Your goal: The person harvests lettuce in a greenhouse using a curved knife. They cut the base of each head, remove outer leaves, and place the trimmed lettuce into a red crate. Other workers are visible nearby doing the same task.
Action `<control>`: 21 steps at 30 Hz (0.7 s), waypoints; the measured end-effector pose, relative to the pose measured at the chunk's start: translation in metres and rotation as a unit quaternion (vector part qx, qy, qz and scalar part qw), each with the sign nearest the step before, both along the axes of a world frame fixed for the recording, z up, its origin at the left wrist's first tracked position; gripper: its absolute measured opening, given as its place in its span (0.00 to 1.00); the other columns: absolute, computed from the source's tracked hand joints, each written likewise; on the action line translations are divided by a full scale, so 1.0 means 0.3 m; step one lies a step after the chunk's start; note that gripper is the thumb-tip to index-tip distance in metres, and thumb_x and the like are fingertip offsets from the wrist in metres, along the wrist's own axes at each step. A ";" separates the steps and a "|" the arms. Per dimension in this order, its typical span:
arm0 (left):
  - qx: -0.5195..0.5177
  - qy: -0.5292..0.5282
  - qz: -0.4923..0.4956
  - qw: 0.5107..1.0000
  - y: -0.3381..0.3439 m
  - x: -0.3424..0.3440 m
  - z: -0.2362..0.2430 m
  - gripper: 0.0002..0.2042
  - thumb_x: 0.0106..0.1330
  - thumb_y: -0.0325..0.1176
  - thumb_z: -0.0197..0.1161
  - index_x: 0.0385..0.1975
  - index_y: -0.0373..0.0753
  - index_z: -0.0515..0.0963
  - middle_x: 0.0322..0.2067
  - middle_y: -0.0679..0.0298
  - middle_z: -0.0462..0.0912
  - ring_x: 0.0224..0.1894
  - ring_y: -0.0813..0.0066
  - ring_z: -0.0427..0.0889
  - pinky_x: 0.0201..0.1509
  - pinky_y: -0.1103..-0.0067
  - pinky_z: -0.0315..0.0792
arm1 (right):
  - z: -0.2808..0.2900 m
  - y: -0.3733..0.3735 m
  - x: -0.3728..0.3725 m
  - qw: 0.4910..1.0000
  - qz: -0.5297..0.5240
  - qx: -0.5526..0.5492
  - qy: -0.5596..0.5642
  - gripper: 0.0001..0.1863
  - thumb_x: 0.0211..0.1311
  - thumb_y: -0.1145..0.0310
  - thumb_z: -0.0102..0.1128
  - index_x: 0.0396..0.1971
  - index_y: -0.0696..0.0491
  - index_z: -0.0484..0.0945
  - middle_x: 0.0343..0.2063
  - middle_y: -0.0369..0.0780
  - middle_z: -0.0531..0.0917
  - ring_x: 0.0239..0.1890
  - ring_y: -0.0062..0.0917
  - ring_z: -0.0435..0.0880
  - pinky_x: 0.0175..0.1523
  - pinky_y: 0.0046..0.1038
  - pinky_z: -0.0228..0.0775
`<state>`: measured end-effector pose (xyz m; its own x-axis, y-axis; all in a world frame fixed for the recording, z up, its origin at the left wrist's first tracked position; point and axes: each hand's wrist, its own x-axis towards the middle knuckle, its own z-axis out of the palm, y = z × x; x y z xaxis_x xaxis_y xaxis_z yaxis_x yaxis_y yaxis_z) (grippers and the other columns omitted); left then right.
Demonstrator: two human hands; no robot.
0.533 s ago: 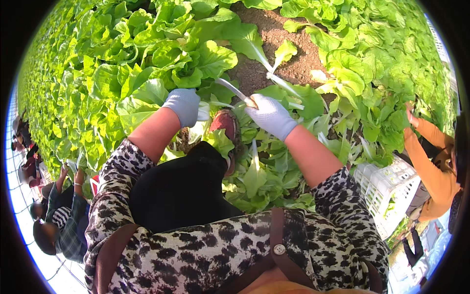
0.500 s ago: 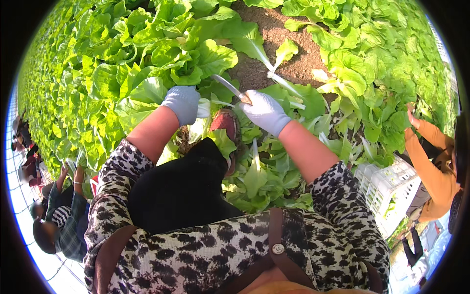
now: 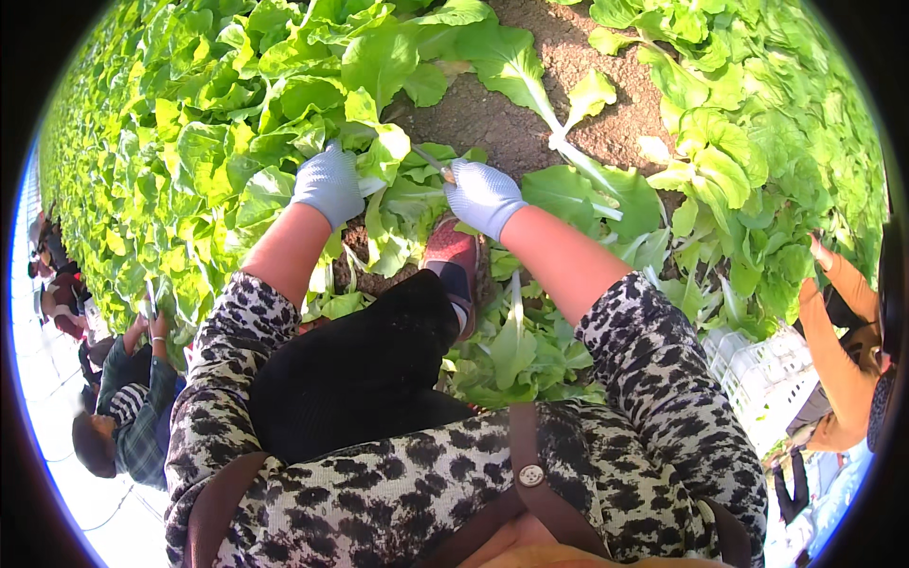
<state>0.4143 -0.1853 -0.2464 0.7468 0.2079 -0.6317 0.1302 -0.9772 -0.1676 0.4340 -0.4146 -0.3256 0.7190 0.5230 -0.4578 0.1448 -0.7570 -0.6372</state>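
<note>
My left hand in a pale knit glove is closed round the white base of a leafy green plant at the edge of the dense greens. My right hand, gloved the same way, grips a knife whose blade points up and left toward that plant and is partly behind leaves. Below my hands are my red and dark shoe and my black-clad knee. Loose pale-stemmed leaves lie around the shoe and to the right.
A bare soil strip runs ahead with a few cut leaves on it. A white plastic crate stands at right, beside a person in orange. Several other people work along the left edge. Dense greens border both sides.
My left hand has moved up and left, the plant in it shifting with it. My right hand and knife have moved slightly left and up. More of my shoe shows now.
</note>
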 end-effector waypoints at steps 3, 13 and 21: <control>-0.010 0.021 -0.010 1.000 0.034 -0.033 -0.012 0.30 0.48 0.40 0.72 0.53 0.37 0.75 0.59 0.45 0.70 0.55 0.52 0.79 0.57 0.68 0.76 | 0.000 0.037 -0.004 0.999 -0.005 0.037 -0.021 0.13 0.64 0.61 0.53 0.38 0.54 0.79 0.36 0.50 0.84 0.40 0.47 0.84 0.46 0.44 0.76; -0.074 -0.026 0.069 0.995 0.124 -0.101 -0.022 0.35 0.43 0.40 0.73 0.56 0.42 0.75 0.59 0.50 0.71 0.58 0.57 0.76 0.63 0.71 0.72 | -0.020 0.187 0.102 0.998 0.054 -0.007 0.010 0.14 0.64 0.65 0.49 0.41 0.54 0.82 0.38 0.49 0.86 0.41 0.42 0.86 0.46 0.39 0.78; -0.070 -0.047 0.052 0.995 0.146 -0.133 -0.052 0.36 0.42 0.47 0.76 0.54 0.37 0.74 0.54 0.53 0.76 0.55 0.58 0.77 0.59 0.72 0.73 | -0.044 0.267 0.088 0.996 0.075 -0.038 0.039 0.14 0.63 0.68 0.51 0.42 0.55 0.83 0.40 0.47 0.87 0.42 0.42 0.87 0.45 0.38 0.79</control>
